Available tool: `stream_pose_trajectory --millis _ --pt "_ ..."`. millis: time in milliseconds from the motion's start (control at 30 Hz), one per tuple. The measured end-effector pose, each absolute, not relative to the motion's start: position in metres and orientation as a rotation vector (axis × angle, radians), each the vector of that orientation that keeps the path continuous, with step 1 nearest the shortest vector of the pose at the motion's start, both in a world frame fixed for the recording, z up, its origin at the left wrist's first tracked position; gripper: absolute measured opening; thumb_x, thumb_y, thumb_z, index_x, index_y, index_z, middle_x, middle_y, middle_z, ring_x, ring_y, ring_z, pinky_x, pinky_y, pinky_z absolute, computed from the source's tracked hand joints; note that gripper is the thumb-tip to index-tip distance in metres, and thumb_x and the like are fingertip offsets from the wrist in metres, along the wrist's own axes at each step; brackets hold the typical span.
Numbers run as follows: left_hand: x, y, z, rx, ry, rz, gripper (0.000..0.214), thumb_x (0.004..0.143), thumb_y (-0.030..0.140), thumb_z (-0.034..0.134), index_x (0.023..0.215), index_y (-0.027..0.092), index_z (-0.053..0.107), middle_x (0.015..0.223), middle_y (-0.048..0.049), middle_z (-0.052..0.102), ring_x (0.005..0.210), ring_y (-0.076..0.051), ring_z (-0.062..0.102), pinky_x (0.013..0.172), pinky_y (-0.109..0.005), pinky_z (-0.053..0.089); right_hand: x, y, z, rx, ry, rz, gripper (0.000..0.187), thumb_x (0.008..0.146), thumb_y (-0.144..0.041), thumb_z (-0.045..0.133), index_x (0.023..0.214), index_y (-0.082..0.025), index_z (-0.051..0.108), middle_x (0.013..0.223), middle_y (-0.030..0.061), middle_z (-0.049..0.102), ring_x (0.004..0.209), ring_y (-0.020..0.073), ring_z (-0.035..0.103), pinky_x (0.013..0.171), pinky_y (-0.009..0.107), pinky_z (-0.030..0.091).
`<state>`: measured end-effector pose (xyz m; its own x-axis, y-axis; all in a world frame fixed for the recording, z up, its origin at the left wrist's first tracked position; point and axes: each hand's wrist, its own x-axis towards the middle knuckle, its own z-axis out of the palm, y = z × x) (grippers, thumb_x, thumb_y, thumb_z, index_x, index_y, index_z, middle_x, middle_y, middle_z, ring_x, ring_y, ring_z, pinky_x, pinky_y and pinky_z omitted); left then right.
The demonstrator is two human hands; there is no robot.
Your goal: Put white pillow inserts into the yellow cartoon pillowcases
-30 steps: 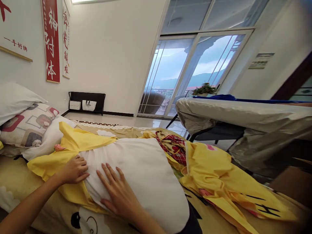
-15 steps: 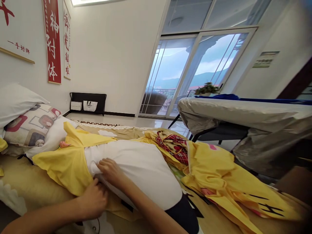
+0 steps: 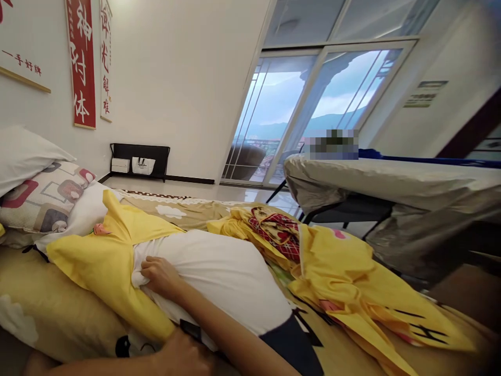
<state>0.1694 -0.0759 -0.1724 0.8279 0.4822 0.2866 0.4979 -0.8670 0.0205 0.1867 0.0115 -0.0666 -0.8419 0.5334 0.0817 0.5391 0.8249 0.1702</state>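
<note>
A white pillow lies on the bed, its left end inside a yellow pillowcase. My right hand rests on the pillow at the pillowcase's opening, its fingers curled into the white fabric. At the bottom edge my left hand sits closed against the near lower edge of the pillowcase, by a small black tag. What its fingers hold is hidden.
More yellow bedding with a red plaid piece is heaped to the right. Patterned and white pillows are stacked at the left by the wall. A covered ironing board stands beyond the bed, in front of glass sliding doors.
My left hand has slid from the pillowcase's far side down to its near lower edge. My right hand went from lying flat to gripping the pillow at the case's opening.
</note>
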Motion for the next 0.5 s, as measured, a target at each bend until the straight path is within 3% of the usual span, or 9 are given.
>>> stream_pose_trajectory --millis 133,233,300,367,433,500 --pt "0.105 -0.087 -0.126 -2.87 -0.808 -0.231 0.028 0.078 0.036 0.057 0.093 0.012 0.058 0.078 -0.0095 0.066 0.071 -0.022 0.06 0.076 -0.038 0.043 0.216 -0.015 -0.081 -0.918 -2.889 -0.215 0.02 0.079 -0.026 0.057 0.093 -0.014 0.064 0.102 0.0078 0.064 0.094 0.0207 0.052 0.082 0.034 0.038" --pt "0.061 -0.09 -0.081 -2.851 -0.789 -0.207 0.027 0.08 0.038 0.056 0.099 0.019 0.056 0.087 -0.0058 0.065 0.085 -0.022 0.059 0.091 -0.044 0.035 0.234 -0.035 -0.069 -0.935 -2.836 -0.25 0.057 0.075 -0.033 0.06 0.127 -0.013 0.05 0.128 0.0149 0.052 0.115 0.0273 0.043 0.095 0.044 0.032" --pt "0.042 -0.087 -0.061 -2.799 -0.835 -0.248 0.021 0.083 0.033 0.054 0.099 0.02 0.054 0.093 -0.0053 0.064 0.092 -0.023 0.056 0.093 -0.045 0.031 0.24 -0.041 -0.064 -0.997 -2.799 -0.279 0.074 0.074 -0.038 0.061 0.14 -0.015 0.036 0.138 0.0162 0.044 0.123 0.0307 0.037 0.098 0.05 0.029" --pt "0.034 -0.08 -0.054 -2.718 -0.901 -0.293 0.011 0.086 0.024 0.05 0.094 0.018 0.054 0.093 -0.0056 0.062 0.094 -0.022 0.054 0.092 -0.044 0.028 0.237 -0.041 -0.068 -1.061 -2.799 -0.276 0.061 0.075 -0.032 0.059 0.133 -0.018 0.046 0.13 0.015 0.052 0.116 0.0303 0.043 0.093 0.049 0.034" --pt "0.037 -0.073 -0.057 -2.699 -0.838 -0.36 0.009 0.086 0.015 0.045 0.09 0.018 0.053 0.092 -0.0044 0.061 0.094 -0.02 0.053 0.09 -0.042 0.027 0.226 -0.035 -0.077 -1.055 -2.818 -0.187 0.032 0.078 -0.021 0.054 0.109 -0.018 0.062 0.107 0.0118 0.063 0.099 0.0258 0.052 0.083 0.041 0.041" --pt "0.047 -0.066 -0.066 -2.731 -0.654 -0.442 0.012 0.086 0.012 0.044 0.09 0.019 0.053 0.09 -0.0027 0.061 0.091 -0.018 0.051 0.085 -0.039 0.027 0.212 -0.024 -0.084 -1.013 -2.789 -0.031 0.016 0.078 -0.014 0.051 0.083 -0.017 0.066 0.084 0.0083 0.065 0.082 0.0214 0.055 0.07 0.034 0.043"
